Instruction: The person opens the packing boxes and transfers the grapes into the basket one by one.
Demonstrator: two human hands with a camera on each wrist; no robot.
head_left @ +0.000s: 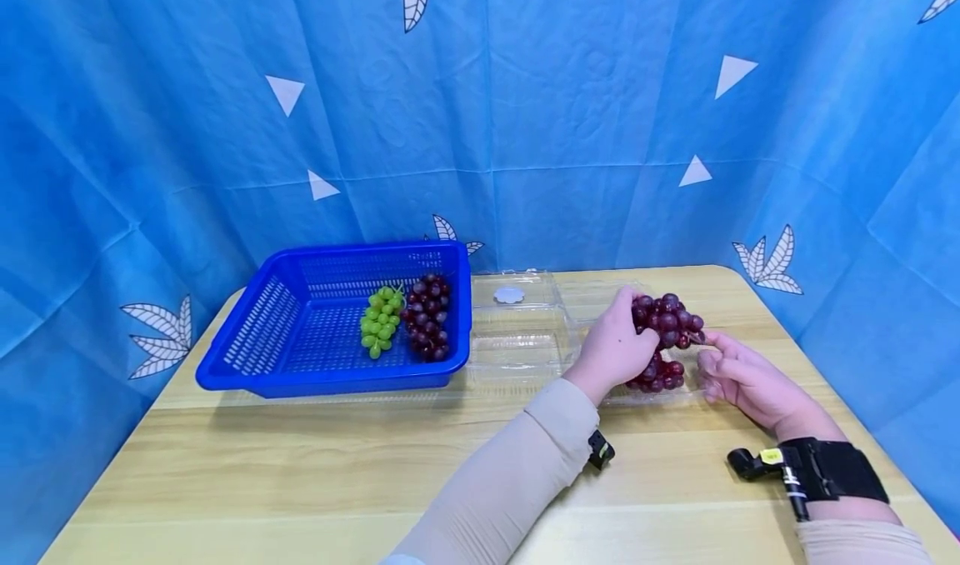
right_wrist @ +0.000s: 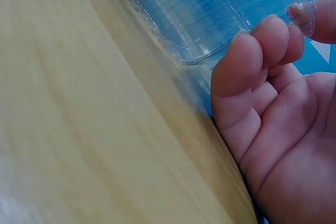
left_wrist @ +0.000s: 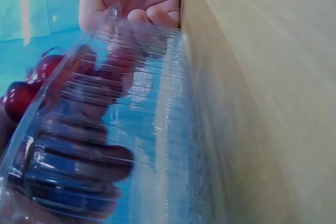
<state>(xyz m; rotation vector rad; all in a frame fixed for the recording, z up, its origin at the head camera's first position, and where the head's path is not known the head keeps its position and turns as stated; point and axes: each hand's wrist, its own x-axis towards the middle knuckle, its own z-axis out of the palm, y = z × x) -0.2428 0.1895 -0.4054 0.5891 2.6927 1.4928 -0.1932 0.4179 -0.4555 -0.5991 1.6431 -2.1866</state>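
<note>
My left hand (head_left: 617,344) grips a bunch of dark red grapes (head_left: 667,319) over a clear plastic container (head_left: 637,397) at the right of the table. More red grapes (head_left: 656,375) show just below that bunch. In the left wrist view, the fingers and grapes appear through the ribbed wall of the container (left_wrist: 157,129). My right hand (head_left: 742,377) is at the right end of the container. Its thumb and curled fingers pinch the clear rim (right_wrist: 310,19) in the right wrist view.
A blue plastic basket (head_left: 300,382) stands at the left, with a green grape bunch (head_left: 381,322) and a dark grape bunch (head_left: 427,319) inside. Between basket and hands lies clear plastic packaging (head_left: 517,348) bearing a white label (head_left: 509,295). A blue curtain (head_left: 555,132) hangs behind the table.
</note>
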